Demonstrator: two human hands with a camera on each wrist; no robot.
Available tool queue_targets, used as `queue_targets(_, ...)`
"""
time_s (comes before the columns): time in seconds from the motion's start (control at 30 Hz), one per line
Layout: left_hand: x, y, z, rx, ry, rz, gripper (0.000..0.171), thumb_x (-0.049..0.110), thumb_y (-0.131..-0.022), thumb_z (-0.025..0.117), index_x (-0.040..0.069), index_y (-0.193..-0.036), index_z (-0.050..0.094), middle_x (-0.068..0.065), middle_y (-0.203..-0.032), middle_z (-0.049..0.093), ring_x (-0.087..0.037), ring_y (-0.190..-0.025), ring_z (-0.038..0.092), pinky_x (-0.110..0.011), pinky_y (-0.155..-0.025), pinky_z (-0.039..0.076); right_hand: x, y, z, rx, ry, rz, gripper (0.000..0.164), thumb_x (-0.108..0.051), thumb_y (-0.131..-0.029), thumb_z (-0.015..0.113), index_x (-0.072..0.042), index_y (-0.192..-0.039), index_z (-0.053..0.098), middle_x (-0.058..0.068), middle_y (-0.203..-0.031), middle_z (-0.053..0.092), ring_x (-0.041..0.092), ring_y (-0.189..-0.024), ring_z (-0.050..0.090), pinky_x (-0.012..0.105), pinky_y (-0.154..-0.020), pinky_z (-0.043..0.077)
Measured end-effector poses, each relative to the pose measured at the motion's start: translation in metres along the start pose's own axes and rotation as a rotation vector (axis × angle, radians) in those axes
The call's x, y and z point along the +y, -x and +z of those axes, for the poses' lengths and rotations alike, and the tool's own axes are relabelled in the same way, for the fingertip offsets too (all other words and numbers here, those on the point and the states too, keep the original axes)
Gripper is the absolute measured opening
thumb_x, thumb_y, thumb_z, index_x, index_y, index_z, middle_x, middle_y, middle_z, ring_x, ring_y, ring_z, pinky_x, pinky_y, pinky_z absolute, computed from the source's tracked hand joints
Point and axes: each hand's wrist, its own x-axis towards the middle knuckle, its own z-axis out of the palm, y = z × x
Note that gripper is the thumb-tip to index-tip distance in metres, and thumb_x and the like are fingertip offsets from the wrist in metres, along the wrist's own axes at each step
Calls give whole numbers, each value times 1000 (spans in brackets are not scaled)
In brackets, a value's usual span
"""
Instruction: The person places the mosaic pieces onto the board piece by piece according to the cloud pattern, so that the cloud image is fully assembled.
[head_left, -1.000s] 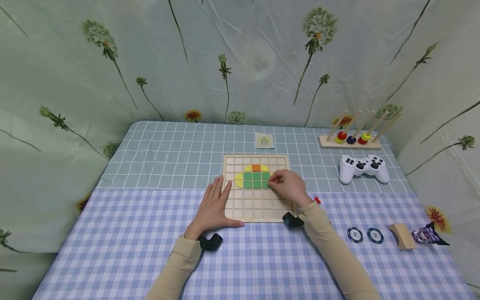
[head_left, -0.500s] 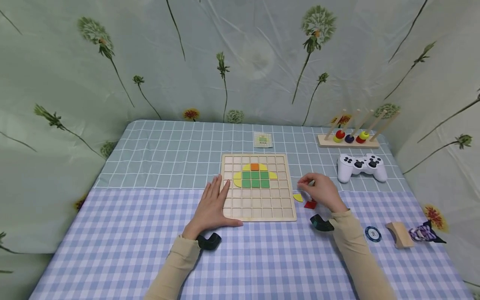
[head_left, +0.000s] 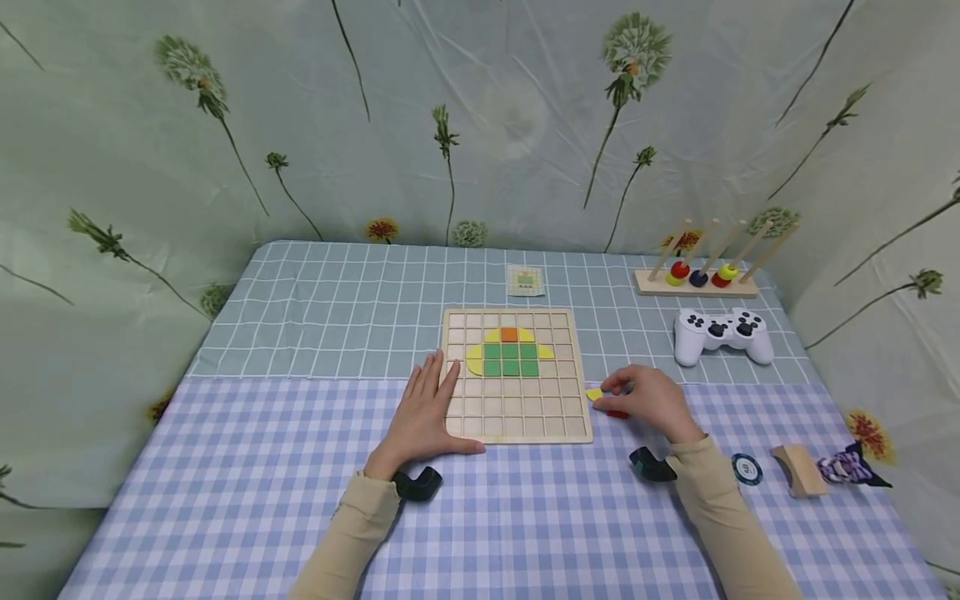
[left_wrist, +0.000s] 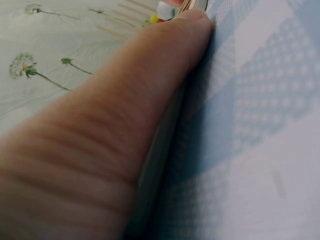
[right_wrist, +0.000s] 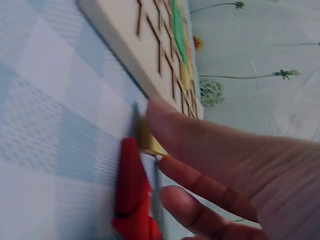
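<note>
A square wooden grid board [head_left: 510,417] lies mid-table, with green [head_left: 510,359], orange [head_left: 509,334] and yellow tiles [head_left: 475,360] set in its upper half. My left hand [head_left: 422,417] spreads its fingers over the board's left edge, its thumb stretched along the front edge. Just right of the board, my right hand [head_left: 651,402] pinches a yellow quarter-circle tile [head_left: 593,394] between thumb and finger, low over the cloth. The right wrist view shows this yellow tile [right_wrist: 149,138] by the thumb tip. Red tiles [right_wrist: 131,185] lie beside it, partly under the fingers.
A small pattern card [head_left: 526,281] lies behind the board. To the right are a peg stand with beads [head_left: 697,285], a white game controller [head_left: 723,335], a poker chip [head_left: 746,468], a wooden arch block [head_left: 799,469] and a small purple-and-black item [head_left: 847,468].
My right hand has left the tiles on the board, moved right off its edge and come down to the loose yellow tile. My left hand stays in place.
</note>
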Motion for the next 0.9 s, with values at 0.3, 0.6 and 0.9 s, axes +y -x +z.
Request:
queue_targets(0.3,0,0,1,5,4,-2,129,78,-60,67,7,-153,13,-18,-157,-1,-28,-143,-6,-38,-114,-5,-3,-1,6,15,-39,11,20,-27,-75,79,-11,-83,70,-1,-76,60,16,-63,47,30,-54,35)
queue_targets(0.6,1,0,1,4,5,0,129,77,-59,68,7,-153,13,-18,-157,-2,-28,-143,-6,-39,-114,-5,-2,-2,7,28,-65,41,30,-23,-75,80,-5,-98,71,0,-78,63,14,-62,50,29,-54,37)
queue_targets(0.9,0,0,1,9,4,5,129,77,-60,68,7,-153,14,-19,-157,-1,-28,-143,-6,-39,-114,-4,0,-2,6,31,-24,71,31,-31,-72,82,-8,-88,68,0,-77,62,17,-66,52,31,-56,38)
